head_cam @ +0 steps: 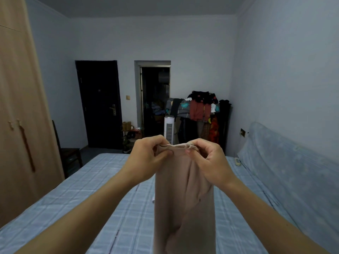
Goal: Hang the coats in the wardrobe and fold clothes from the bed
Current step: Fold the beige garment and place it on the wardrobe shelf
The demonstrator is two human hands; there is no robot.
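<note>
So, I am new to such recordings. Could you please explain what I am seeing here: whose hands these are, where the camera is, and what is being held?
There is one picture, from a camera worn on a person's head, looking forward and down. The left hand and right hand pinch the top edge of a beige garment, which hangs down over the bed with its blue checked sheet. A wooden wardrobe stands at left, doors closed. Far behind, a rack piled with clothes stands beside a white tower fan.
</note>
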